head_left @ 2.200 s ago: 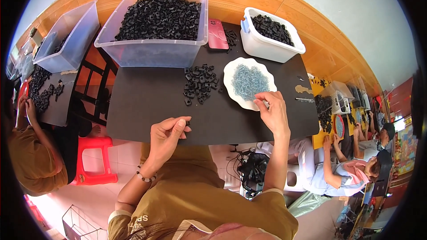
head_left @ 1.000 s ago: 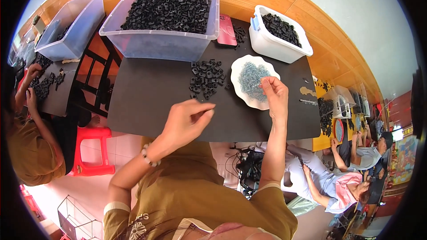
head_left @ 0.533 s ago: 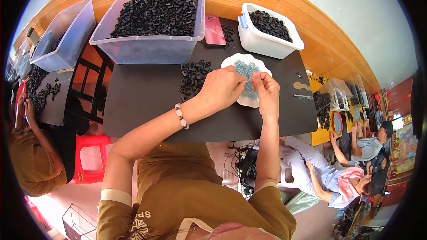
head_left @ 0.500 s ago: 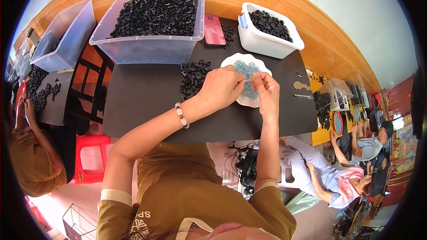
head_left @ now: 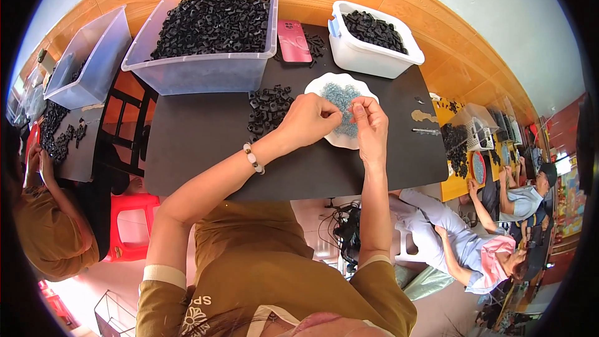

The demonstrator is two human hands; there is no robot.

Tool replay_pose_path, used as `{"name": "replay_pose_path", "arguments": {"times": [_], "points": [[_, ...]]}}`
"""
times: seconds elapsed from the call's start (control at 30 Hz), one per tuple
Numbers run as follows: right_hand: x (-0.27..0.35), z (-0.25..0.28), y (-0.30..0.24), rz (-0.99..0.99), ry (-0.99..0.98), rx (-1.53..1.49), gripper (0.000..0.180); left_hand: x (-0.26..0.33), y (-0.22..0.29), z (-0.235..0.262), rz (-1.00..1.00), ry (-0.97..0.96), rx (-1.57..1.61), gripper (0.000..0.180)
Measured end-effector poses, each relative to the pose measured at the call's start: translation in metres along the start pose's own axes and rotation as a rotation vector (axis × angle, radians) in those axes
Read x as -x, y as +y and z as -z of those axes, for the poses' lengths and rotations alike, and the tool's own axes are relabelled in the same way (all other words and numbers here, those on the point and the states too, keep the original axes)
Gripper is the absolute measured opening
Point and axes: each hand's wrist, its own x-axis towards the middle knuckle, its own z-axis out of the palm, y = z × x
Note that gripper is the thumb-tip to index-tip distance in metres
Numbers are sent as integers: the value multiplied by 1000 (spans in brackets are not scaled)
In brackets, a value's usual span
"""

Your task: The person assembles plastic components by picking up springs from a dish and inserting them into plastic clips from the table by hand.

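Note:
A white scalloped plate [head_left: 316, 85] holds a heap of small bluish-grey, spring-like pieces [head_left: 340, 95]. Over its left side is my left hand [head_left: 310, 118], fingers curled and thumb pinched to the forefinger; whatever the pinch holds is hidden. My right hand [head_left: 372, 130] is over the plate's right side, thumb and fingertips pressed together around something too small to make out. The fingertips of both hands face each other, slightly apart. Just left of my left hand lies a pile of small black plastic parts [head_left: 267, 109] on the dark table [head_left: 193, 143].
A large clear bin [head_left: 199, 75] of black parts stands at the back left, a white tub [head_left: 368, 62] of black parts at the back right. Between them lies a pink phone [head_left: 294, 42]. Other people work at tables on both sides; a red stool [head_left: 132, 228] stands lower left.
The view has shifted slightly. My hands stay over the plate, both still pinched, with small finger movements and a slightly wider gap between them.

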Motion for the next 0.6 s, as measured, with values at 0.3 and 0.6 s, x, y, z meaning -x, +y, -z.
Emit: {"name": "replay_pose_path", "arguments": {"times": [0.3,0.6], "points": [[3,4,-9,80,45,270,20,0,-12,-2,159,-62,256,23],[27,0,-19,135,-61,286,11,21,7,5,101,-82,129,24]]}}
